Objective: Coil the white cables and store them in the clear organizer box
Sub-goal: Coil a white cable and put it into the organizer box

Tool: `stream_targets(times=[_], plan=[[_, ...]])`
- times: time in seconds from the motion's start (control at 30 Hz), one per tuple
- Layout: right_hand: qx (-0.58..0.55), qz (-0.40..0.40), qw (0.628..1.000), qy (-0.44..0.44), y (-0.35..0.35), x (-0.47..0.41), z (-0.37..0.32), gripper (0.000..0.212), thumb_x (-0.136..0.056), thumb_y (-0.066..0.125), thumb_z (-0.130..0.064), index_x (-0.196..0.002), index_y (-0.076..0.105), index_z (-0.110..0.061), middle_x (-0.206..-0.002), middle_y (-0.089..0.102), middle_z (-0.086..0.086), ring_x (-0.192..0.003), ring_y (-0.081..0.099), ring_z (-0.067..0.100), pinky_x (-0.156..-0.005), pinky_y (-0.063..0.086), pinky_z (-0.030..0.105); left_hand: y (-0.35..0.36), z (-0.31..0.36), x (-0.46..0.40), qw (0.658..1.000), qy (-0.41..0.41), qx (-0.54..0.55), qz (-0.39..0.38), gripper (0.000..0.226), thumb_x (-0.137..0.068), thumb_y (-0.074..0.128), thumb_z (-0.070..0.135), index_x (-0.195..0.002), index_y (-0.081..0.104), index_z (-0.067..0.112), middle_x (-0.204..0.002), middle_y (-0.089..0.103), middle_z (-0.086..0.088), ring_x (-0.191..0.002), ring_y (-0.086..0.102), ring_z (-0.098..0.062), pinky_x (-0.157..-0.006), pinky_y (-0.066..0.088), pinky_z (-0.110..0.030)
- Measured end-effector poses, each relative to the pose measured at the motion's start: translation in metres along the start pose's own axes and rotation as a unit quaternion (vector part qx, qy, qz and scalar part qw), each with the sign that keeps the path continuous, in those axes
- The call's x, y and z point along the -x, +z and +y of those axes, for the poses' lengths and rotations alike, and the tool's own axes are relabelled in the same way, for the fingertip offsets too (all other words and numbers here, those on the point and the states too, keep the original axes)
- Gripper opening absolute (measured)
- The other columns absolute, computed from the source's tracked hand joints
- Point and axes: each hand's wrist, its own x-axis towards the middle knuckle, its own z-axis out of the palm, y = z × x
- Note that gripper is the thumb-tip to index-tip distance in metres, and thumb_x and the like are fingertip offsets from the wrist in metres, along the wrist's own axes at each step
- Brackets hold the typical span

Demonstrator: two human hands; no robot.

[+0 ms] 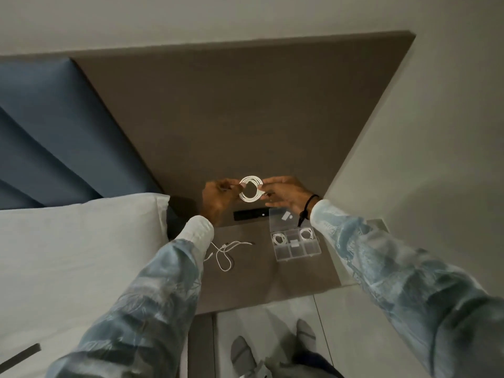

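A coiled white cable (251,188) hangs in the air above the bedside table (253,274), pinched at its 9 o'clock edge by the left hand (218,199) and at 3 o'clock by the right hand (286,196). At 5 o'clock sits the clear organizer box (296,242), lid open, two coils inside. At 7 o'clock lies a loose white cable (226,252).

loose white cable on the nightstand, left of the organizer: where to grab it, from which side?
Judgement: take the loose white cable at the rounded loop nearest the person, coming from above with a pinch grip. It lies flat and tangled on the nightstand, so no side gap shows. The left sleeve overlaps its left part; the right hand has the clearer path.
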Motion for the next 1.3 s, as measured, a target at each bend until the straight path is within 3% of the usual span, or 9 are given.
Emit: stream_targets(times=[0.2, 0.3, 0.43, 0.57, 0.73, 1.0, 1.13, 1.2, 1.3], plan=[[0.055, 0.086, 0.994, 0.027, -0.035, -0.034, 0.064, 0.032, -0.081, 0.082, -0.006, -0.111, 0.072, 0.001, -0.091, 0.074, 0.014, -0.068, 0.068, 0.018, -0.062, 0.059, 0.027, 0.052, -0.064, -0.018, 0.995, -0.064, -0.074, -0.014, 0.014, -0.075, 0.087, 0.009, -0.082, 0.075, 0.006, -0.075, 0.073, -0.008, -0.068, 0.067, -0.009, -0.072, 0.057, -0.023], [0.078, 0.135, 0.988, 0.016, -0.057, -0.059, 0.110, 0.025, -0.077, 0.082, 0.003, -0.101, 0.074, 0.004, -0.094, 0.075, 0.022, -0.071, 0.070, 0.026, -0.067, 0.064, 0.037, 0.086, -0.113, -0.026, 0.993, -0.074, -0.095, -0.021, 0.017, -0.075, 0.084, 0.000, -0.071, 0.068, 0.007, -0.065, 0.065, -0.001, -0.047, 0.058, 0.009, -0.058, 0.048, -0.011], [0.098, 0.156, 0.983, 0.027, -0.088, -0.110, 0.190, 0.020, -0.076, 0.083, 0.003, -0.094, 0.076, 0.006, -0.098, 0.076, 0.027, -0.085, 0.074, 0.040, -0.082, 0.062, 0.052, 0.125, -0.201, -0.045, 0.987, -0.105, -0.113, -0.053, 0.029, -0.076, 0.082, -0.003, -0.065, 0.063, 0.016, -0.064, 0.064, -0.003, -0.052, 0.057, -0.005, -0.057, 0.047, -0.022], [0.116, 0.159, 0.979, 0.044, -0.117, -0.177, 0.286, 0.017, -0.076, 0.083, 0.001, -0.092, 0.078, 0.004, -0.094, 0.077, 0.025, -0.081, 0.074, 0.035, -0.080, 0.062, 0.051, 0.161, -0.298, -0.071, 0.977, -0.138, -0.147, -0.065, 0.018, -0.074, 0.082, -0.003, -0.072, 0.070, 0.010, -0.063, 0.067, 0.001, -0.046, 0.058, 0.006, -0.055, 0.048, -0.015], [0.127, 0.130, 0.981, 0.074, -0.132, -0.245, 0.380, 0.016, -0.078, 0.080, 0.000, -0.093, 0.078, 0.006, -0.092, 0.077, 0.025, -0.091, 0.074, 0.043, -0.084, 0.060, 0.056, 0.190, -0.390, -0.094, 0.960, -0.168, -0.221, -0.029, 0.009, -0.075, 0.081, 0.004, -0.084, 0.080, 0.008, -0.082, 0.079, -0.012, -0.071, 0.071, -0.016, -0.076, 0.057, -0.026], [0.300, 0.069, 0.952, -0.004, -0.137, -0.291, 0.422, 0.009, -0.080, 0.078, -0.005, -0.084, 0.081, 0.002, -0.080, 0.079, 0.020, -0.079, 0.076, 0.032, -0.078, 0.061, 0.045, 0.211, -0.431, -0.103, 0.939, -0.136, -0.316, 0.001, 0.013, -0.077, 0.071, 0.000, -0.073, 0.081, 0.007, -0.071, 0.077, -0.009, -0.064, 0.069, -0.017, -0.062, 0.050, -0.021], [0.346, 0.062, 0.936, -0.028, -0.137, -0.302, 0.427, 0.008, -0.071, 0.080, 0.000, -0.066, 0.077, 0.005, -0.065, 0.072, 0.022, -0.065, 0.069, 0.036, -0.062, 0.056, 0.039, 0.215, -0.438, -0.105, 0.927, -0.125, -0.354, 0.002, 0.027, -0.077, 0.063, -0.002, -0.053, 0.065, 0.010, -0.048, 0.050, -0.001, -0.045, 0.046, -0.011, -0.052, 0.034, -0.019], [0.359, 0.063, 0.931, -0.036, -0.134, -0.307, 0.430, 0.005, -0.068, 0.080, -0.002, -0.065, 0.077, 0.000, -0.067, 0.073, 0.017, -0.063, 0.065, 0.030, -0.059, 0.048, 0.032, 0.217, -0.442, -0.106, 0.922, -0.127, -0.366, -0.005, 0.025, -0.082, 0.063, 0.001, -0.059, 0.070, 0.008, -0.052, 0.053, -0.001, -0.046, 0.043, -0.009, -0.053, 0.034, -0.021], [0.386, 0.072, 0.919, -0.039, -0.129, -0.311, 0.433, 0.007, -0.067, 0.077, -0.006, -0.062, 0.074, -0.011, -0.068, 0.073, 0.007, -0.065, 0.065, 0.023, -0.058, 0.042, 0.026, 0.219, -0.447, -0.108, 0.905, -0.119, -0.408, -0.026, 0.017, -0.090, 0.065, 0.011, -0.085, 0.080, 0.005, -0.083, 0.072, -0.012, -0.066, 0.063, -0.022, -0.061, 0.045, -0.025]])
